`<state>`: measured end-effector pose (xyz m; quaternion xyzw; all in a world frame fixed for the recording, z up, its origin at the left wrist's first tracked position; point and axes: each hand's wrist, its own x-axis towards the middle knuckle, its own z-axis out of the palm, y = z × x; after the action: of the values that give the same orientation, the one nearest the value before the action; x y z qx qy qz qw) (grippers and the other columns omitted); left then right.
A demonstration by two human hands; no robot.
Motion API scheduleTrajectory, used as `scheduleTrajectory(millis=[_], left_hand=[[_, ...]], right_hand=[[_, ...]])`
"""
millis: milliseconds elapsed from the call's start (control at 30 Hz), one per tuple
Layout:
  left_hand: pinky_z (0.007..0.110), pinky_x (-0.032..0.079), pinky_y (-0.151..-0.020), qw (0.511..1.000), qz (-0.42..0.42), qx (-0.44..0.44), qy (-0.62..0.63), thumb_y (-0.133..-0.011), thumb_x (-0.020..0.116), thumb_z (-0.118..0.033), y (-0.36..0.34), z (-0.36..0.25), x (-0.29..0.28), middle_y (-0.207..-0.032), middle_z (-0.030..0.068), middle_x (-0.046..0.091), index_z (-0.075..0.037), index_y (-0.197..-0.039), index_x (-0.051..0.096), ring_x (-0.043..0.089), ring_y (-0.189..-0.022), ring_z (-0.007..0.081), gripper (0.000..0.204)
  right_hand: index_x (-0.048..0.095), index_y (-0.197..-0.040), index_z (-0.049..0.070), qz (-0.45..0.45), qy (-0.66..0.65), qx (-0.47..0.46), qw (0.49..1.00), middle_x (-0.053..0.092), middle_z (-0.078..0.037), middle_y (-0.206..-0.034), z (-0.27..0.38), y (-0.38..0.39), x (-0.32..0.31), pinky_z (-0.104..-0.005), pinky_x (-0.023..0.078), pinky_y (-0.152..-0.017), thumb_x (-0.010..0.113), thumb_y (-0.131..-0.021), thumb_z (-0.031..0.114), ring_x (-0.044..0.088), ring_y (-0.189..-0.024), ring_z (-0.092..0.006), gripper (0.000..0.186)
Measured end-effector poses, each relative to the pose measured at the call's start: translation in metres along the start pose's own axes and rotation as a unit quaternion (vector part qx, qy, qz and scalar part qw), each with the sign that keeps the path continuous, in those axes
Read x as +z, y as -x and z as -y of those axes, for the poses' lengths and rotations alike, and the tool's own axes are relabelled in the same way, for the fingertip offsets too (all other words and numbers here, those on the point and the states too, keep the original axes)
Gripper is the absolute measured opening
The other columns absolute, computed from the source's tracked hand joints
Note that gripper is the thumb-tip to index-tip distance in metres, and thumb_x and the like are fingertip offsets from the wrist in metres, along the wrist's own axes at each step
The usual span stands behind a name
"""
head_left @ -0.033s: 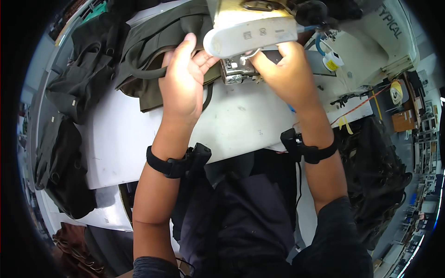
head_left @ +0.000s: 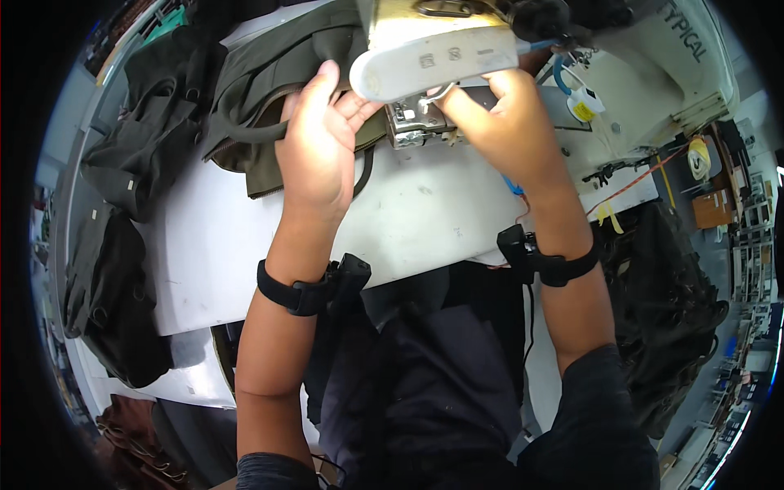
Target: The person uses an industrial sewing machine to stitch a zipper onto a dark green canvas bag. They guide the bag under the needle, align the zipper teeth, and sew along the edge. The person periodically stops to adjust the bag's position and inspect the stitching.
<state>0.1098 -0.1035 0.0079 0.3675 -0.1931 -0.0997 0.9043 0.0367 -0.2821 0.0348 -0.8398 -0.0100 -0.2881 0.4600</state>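
Observation:
My left hand [head_left: 318, 159] lies against a dark olive bag [head_left: 282, 69], palm partly turned up and thumb stretched out. Its other fingers are spread toward the sewing machine head [head_left: 437, 65], and the fingertips partly pass under it. A padded handle [head_left: 245, 131] of the bag runs to my left wrist, above an open zipped edge. At the machine's needle area, my right hand [head_left: 510, 131] has its thumb beside a curved metal piece [head_left: 443, 91] over the metal plate [head_left: 416, 122]. The machine head hides the tips of my right fingers.
More dark bags [head_left: 122, 294] hang along the left side of the white table [head_left: 416, 220]. Another dark pile [head_left: 661, 318] is at the right. A blue tube [head_left: 561, 75] and a red cord [head_left: 629, 189] are near the machine's body [head_left: 637, 106].

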Motion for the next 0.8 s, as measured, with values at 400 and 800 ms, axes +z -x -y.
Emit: scheduleTrajectory(millis=[400,800], left_hand=[[0.048,0.054,-0.104,0.997,-0.068,-0.032,-0.021,-0.109,0.051,-0.027,0.021,-0.012,0.013,-0.135,0.0225,0.059,0.009,-0.132,0.054,0.066,-0.120,0.0350,0.043],[0.052,0.053,-0.110,0.993,-0.088,-0.071,-0.033,-0.111,0.048,-0.023,0.041,-0.018,0.011,-0.141,0.0264,0.057,0.007,-0.145,0.043,0.060,-0.130,0.0422,0.046]], right_hand=[[0.078,-0.085,0.003,-0.083,0.048,-0.063,0.993,0.076,-0.015,-0.082,-0.002,-0.004,0.012,-0.0429,0.057,-0.078,0.070,-0.085,0.013,0.072,-0.079,-0.0357,0.013],[0.075,-0.079,0.005,-0.079,0.047,-0.073,0.993,0.077,-0.010,-0.087,0.003,-0.003,0.012,-0.0454,0.058,-0.077,0.069,-0.084,0.013,0.073,-0.081,-0.0340,0.011]])
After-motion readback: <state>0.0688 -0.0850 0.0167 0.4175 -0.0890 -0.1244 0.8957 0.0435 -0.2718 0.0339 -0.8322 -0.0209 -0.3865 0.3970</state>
